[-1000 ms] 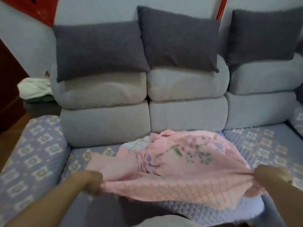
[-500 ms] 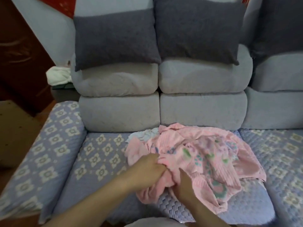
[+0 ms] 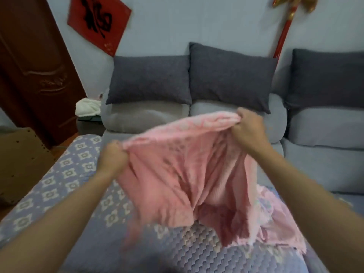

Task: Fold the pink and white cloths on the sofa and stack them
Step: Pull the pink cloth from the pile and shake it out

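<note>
A pink cloth [image 3: 183, 174] hangs in the air above the sofa seat [image 3: 82, 194], stretched between both hands. My left hand [image 3: 112, 156] grips its top edge at the left. Higher up at the right, my right hand [image 3: 248, 125] grips the same edge. The cloth's lower part droops toward the seat and is blurred. More pink cloth with a faint flower print [image 3: 275, 217] lies on the seat behind and below the raised one, partly hidden. No white cloth shows on the seat in this view.
Three dark grey cushions [image 3: 149, 79] lean on the grey backrest [image 3: 141, 119]. A white bundle [image 3: 87, 108] lies on a small side table at the left of the sofa. A dark wooden door [image 3: 33, 71] and a red wall sign [image 3: 99, 22] are at the left.
The hands were bunched together in the pink pile on the seat. They have since lifted a pink cloth up off the seat and pulled apart, spreading its top edge.
</note>
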Demonstrator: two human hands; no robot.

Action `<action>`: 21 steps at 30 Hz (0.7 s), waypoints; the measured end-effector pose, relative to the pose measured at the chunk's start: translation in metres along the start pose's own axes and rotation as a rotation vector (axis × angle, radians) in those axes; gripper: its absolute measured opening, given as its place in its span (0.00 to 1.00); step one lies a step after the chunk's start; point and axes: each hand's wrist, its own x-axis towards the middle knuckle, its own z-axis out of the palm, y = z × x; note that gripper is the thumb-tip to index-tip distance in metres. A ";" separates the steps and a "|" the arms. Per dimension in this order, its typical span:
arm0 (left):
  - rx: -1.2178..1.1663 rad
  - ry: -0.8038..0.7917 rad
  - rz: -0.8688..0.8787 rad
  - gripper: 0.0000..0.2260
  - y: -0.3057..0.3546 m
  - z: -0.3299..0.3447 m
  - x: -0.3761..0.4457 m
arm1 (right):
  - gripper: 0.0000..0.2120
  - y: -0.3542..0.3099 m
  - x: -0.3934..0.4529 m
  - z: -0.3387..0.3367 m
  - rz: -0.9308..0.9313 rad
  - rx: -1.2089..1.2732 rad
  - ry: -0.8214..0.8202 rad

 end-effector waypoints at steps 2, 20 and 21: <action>-0.616 0.082 -0.064 0.07 0.039 -0.047 0.021 | 0.08 -0.021 0.031 -0.037 -0.044 -0.075 0.090; 0.512 0.704 0.317 0.03 0.134 -0.345 0.029 | 0.15 -0.148 0.080 -0.119 -0.399 -0.599 -0.369; 0.474 0.772 0.306 0.06 0.138 -0.356 0.025 | 0.16 -0.155 0.085 -0.117 -0.406 -0.556 -0.211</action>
